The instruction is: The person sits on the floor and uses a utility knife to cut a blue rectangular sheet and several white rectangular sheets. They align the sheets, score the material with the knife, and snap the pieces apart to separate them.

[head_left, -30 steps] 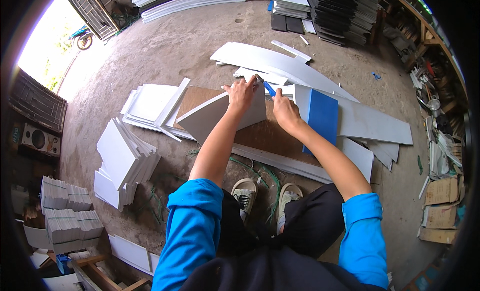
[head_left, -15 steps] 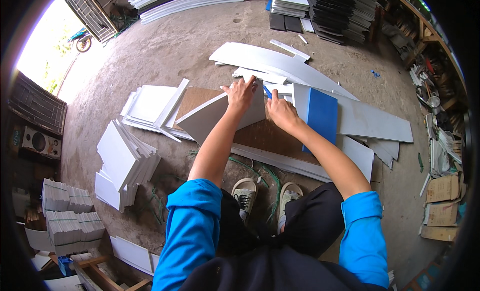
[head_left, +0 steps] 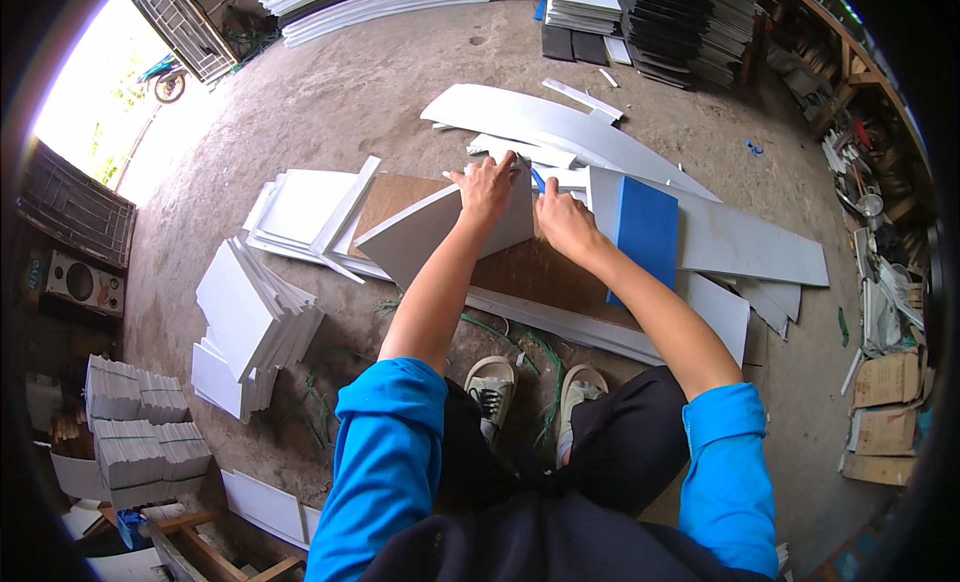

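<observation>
Concrete floor — hands press a flat white panel.

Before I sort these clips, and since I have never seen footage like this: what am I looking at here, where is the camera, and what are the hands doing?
No machine here: a person works with bare hands. The camera sits on their head and looks down, so the blue-sleeved forearms enter from below and its wide lens bends straight edges. The left hand presses flat on a white panel lying on a brown board on the concrete floor. The right hand rests beside it, with something small and blue between the two hands; I cannot tell what it is. A blue sheet and more white panels lie around, with a leaning stack of white panels on the left.
</observation>
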`<state>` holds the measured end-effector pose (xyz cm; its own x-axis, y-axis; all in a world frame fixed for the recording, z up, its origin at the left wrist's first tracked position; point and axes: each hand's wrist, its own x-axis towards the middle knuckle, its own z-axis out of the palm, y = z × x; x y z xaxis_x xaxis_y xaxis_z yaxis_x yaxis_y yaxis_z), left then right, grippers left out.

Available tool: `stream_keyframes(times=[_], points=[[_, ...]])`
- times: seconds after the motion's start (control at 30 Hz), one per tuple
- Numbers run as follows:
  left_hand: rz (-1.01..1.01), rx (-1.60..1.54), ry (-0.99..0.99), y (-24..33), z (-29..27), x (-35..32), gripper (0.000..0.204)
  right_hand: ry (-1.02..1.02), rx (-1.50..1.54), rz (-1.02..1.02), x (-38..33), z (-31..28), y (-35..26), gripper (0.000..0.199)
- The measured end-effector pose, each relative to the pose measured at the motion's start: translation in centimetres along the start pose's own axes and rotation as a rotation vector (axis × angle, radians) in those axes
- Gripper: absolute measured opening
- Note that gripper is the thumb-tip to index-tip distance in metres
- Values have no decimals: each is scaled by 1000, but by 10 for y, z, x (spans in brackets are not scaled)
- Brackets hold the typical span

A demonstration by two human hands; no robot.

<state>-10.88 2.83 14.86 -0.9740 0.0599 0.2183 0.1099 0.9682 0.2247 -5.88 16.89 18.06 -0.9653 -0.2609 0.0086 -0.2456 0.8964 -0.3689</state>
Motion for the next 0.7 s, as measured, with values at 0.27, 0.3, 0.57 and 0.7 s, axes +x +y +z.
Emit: stream_keyframes(times=[0.27, 0.3, 0.57, 0.7], points=[[97, 57, 94, -11, 7, -7, 28, -72, 121, 87, 22, 18, -7, 29], [109, 103, 88, -12, 6, -11, 27, -329, 47, 44, 29, 22, -3, 30], [173, 69, 103, -24, -3, -13, 35, -425, 122, 355, 24, 45, 58, 34], [205, 51, 199, -20, 1, 1, 37, -202, 105, 228, 22, 43, 54, 26]])
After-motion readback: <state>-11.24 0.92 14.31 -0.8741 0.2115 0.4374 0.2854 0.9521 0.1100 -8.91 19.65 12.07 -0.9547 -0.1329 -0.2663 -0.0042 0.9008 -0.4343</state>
